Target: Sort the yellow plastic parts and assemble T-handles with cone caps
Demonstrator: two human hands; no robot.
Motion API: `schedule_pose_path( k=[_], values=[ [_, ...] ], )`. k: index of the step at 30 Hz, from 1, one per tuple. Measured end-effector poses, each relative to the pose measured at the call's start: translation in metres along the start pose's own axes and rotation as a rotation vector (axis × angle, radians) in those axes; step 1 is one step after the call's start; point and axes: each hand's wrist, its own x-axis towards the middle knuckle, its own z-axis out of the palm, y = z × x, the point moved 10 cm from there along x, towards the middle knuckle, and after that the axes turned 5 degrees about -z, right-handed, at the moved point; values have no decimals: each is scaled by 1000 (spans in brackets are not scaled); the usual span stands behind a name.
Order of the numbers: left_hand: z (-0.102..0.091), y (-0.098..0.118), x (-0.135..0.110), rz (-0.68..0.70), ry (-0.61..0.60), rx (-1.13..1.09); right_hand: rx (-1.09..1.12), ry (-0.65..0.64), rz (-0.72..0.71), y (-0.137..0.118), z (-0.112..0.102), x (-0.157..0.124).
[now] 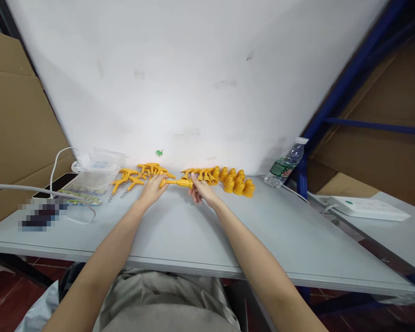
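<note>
Stretched level between both hands is a yellow plastic corkscrew part (180, 182), a ridged shaft with a wider ribbed sleeve on its right end. My left hand (153, 189) has its fingers closed round the shaft's left end. At the sleeve's right end, my right hand (201, 190) grips with thumb and fingers. Just beyond the left hand lie several yellow T-handles with metal corkscrew spirals (127, 180). Behind the right hand stands a row of yellow flared pieces (207, 175). Ribbed yellow caps (238, 185) stand grouped right of that row.
A plastic bottle (286, 163) leans against the white back panel (200, 83) at the right. Clear plastic bags (98, 177), a phone (60, 184) and a white cable (85, 216) lie at the left of the grey table (180, 240). A power strip (368, 207) lies far right.
</note>
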Motion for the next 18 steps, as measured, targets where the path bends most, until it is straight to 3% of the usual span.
schedule_pose_path(
  k=[3, 8, 18],
  values=[
    [0, -5, 1, -27, 9, 1, 83, -50, 0, -3, 0, -3],
    [0, -7, 1, -27, -2, 36, 156, -59, -168, -18, -4, -3],
    [2, 1, 0, -8, 9, 28, 35, 99, -43, -3, -5, 2]
  ],
)
